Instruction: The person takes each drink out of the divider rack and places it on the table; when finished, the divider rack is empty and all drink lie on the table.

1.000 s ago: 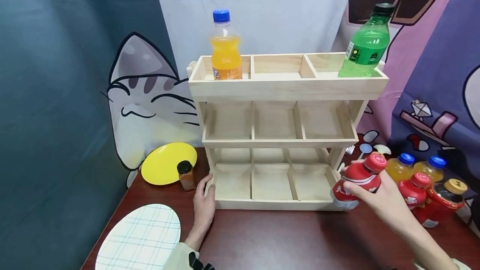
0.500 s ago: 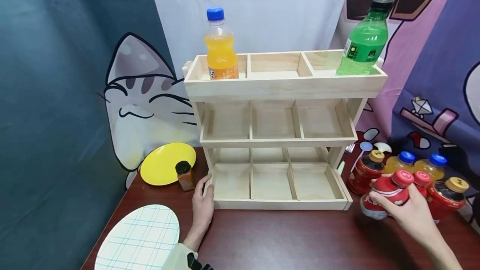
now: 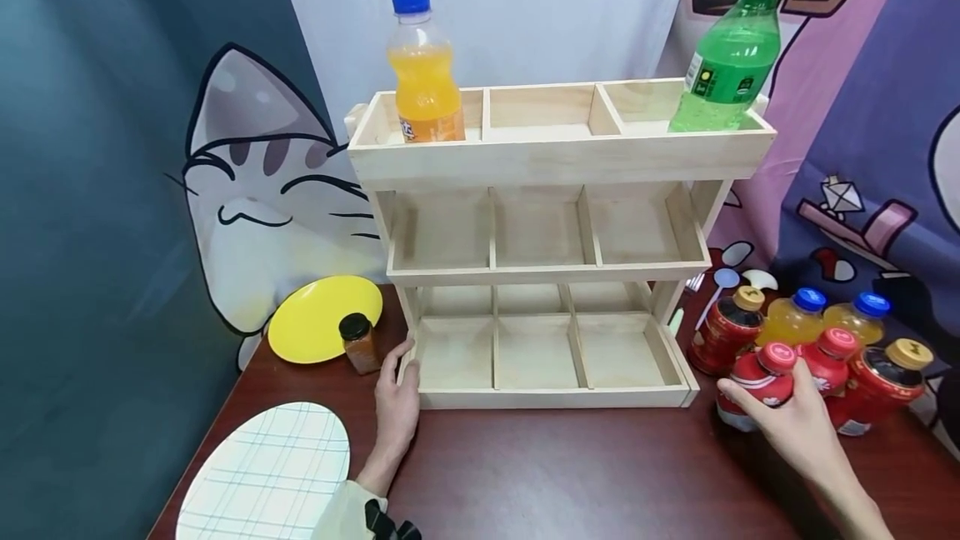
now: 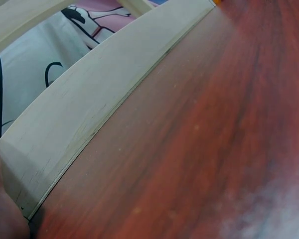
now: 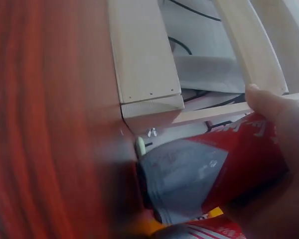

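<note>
My right hand (image 3: 798, 423) grips a small drink bottle (image 3: 759, 382) with a red label and pinkish-red cap, at the right beside a matching red bottle (image 3: 825, 357). In the right wrist view the held bottle (image 5: 189, 174) shows a greyish bottom under its red label, thumb along its side. My left hand (image 3: 397, 402) rests against the lower left end of a three-tier wooden rack (image 3: 555, 400), fingers extended along its side. An orange soda bottle (image 3: 427, 90) stands in the top left compartment; a green soda bottle (image 3: 731, 65) leans in the top right one.
Dark red drink bottles with gold caps (image 3: 881, 386) and blue-capped yellow bottles (image 3: 791, 319) crowd the table's right side, with spoons (image 3: 726, 278) behind. On the left are a yellow plate (image 3: 307, 319), a black-lidded spice jar (image 3: 362, 348) and a checked white plate (image 3: 266, 473).
My right hand has carried the red bottle away from the rack's lower right corner, right and down toward the bottle group. My left hand keeps its place at the rack.
</note>
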Demonstrator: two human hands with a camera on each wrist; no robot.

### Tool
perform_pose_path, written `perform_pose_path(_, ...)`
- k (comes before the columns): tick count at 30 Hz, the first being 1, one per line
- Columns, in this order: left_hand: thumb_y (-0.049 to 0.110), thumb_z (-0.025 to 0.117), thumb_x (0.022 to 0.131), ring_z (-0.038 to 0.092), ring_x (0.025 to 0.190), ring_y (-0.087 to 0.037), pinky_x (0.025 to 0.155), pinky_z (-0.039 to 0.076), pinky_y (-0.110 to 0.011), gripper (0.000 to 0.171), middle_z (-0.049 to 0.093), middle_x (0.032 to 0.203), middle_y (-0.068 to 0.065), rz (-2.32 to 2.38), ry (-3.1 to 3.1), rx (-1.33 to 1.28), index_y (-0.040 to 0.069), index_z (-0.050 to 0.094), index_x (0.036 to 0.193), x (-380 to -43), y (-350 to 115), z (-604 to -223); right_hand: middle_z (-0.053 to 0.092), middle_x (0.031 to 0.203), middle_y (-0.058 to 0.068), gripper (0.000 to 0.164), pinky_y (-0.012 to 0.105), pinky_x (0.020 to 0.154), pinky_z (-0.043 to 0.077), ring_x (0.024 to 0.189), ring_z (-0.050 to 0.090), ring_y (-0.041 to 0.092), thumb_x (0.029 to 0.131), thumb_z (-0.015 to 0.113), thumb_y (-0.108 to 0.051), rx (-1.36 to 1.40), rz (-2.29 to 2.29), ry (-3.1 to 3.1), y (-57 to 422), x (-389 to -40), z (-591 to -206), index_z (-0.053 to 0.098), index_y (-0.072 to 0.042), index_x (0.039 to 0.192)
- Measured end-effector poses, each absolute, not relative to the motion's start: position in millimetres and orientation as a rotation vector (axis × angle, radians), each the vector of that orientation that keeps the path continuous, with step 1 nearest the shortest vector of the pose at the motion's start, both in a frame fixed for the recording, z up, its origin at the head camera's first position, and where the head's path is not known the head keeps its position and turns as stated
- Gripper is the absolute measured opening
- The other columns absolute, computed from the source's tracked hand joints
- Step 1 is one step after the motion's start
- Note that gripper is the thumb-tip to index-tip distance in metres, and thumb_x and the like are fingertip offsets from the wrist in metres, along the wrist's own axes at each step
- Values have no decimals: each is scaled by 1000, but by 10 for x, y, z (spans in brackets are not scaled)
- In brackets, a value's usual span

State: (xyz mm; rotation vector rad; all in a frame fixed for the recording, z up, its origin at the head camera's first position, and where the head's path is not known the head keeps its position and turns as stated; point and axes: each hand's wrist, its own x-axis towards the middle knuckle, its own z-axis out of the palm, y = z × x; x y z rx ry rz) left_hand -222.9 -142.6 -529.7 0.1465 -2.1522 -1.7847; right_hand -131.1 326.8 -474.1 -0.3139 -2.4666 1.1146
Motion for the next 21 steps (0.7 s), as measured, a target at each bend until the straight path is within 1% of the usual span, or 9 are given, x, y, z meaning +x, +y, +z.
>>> perform_pose_path(4,27,49,91,43,114,-6,93,31,-31,29,49,125,12,-1787,-2156,159,24,54,120,-2216,-1434,-5282,47,108,4,65,0,67,35,88,40,-12,75,72,-26,-276,1109,-2438,3267,-1335,-4795,33,-19,127)
perform_pose_path(6,26,49,91,42,116,-6,94,31,-31,29,49,125,12,-1786,-2159,161,25,54,119,-2211,-1436,-5275,47,106,-1,67,-2,68,33,88,40,-13,73,73,-23,-271,1082,-2406,3245,-1335,-4815,33,-19,127)
perform_pose_path(8,25,49,91,42,117,-5,95,30,-31,29,50,125,12,-1781,-2159,160,25,54,119,-2214,-1440,-5271,45,108,0,71,-3,69,32,89,39,-13,72,75,-21,-278,1063,-2376,3212,-1335,-4818,32,-19,129)
perform_pose_path(11,24,49,91,43,115,-5,94,30,-31,28,50,124,12,-1772,-2160,158,25,54,119,-2227,-1450,-5262,45,110,2,75,-4,72,30,91,39,-12,70,76,-18,-310,1037,-2320,3158,-1339,-4827,31,-21,129)
perform_pose_path(14,25,49,91,43,111,-5,92,30,-30,28,50,124,13,-1766,-2165,157,26,54,119,-2241,-1454,-5249,45,111,3,77,-3,77,28,93,38,-11,68,77,-12,-314,1036,-2263,3123,-1336,-4834,32,-19,129)
perform_pose_path(16,25,48,91,43,110,-5,92,31,-30,29,50,124,13,-1767,-2170,153,26,54,119,-2246,-1450,-5245,43,112,-3,76,-1,79,27,95,36,-11,68,75,-5,-304,1039,-2233,3109,-1324,-4834,32,-17,129)
perform_pose_path(19,25,48,91,44,107,-6,90,31,-30,29,50,124,12,-1771,-2174,154,26,53,120,-2244,-1434,-5244,38,112,-15,74,1,82,26,99,35,-8,67,68,7,-236,1069,-2189,3112,-1303,-4827,32,-11,129)
perform_pose_path(21,25,48,91,43,107,-6,90,31,-30,29,50,124,11,-1776,-2172,154,25,53,120,-2242,-1423,-5254,34,111,-21,73,1,83,26,101,35,-8,65,64,10,-195,1068,-2170,3124,-1297,-4826,34,-10,129)
